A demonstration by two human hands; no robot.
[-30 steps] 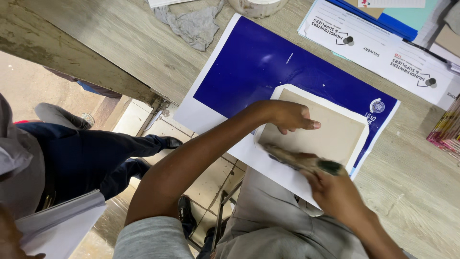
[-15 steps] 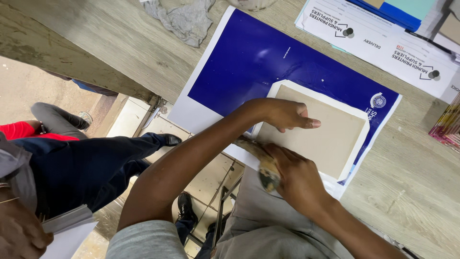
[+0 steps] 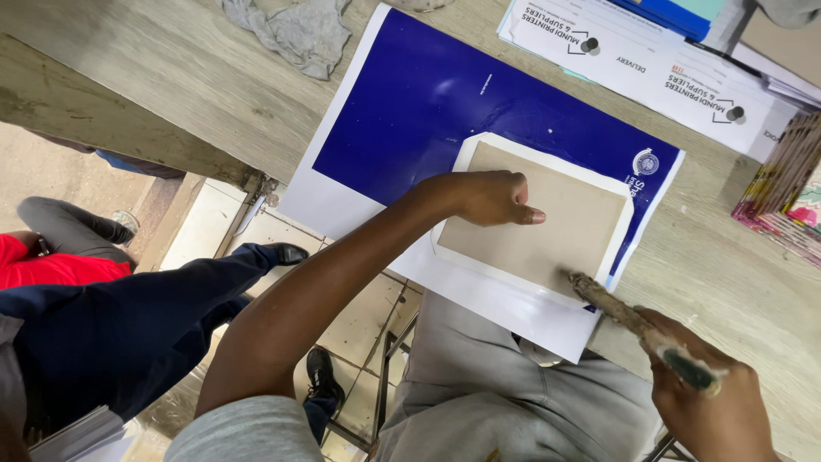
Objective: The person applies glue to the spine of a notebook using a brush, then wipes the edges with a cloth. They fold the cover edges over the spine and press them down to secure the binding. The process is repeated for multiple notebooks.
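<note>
On wooden table (image 3: 154,94), one grey board (image 3: 539,218) lies on blue-and-white printed sheet (image 3: 410,103). Left hand (image 3: 487,198) presses it flat, fingers together. Right hand (image 3: 705,402) grips one crusted brush (image 3: 629,318), tip at board's corner. Gluing edge seemingly underway; steady stroke needed. One rag (image 3: 295,34) beyond.

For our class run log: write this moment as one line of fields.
left hand: presses brown card | right hand: grips brush, tip at card's corner | under: blue sheet | wooden table
</note>
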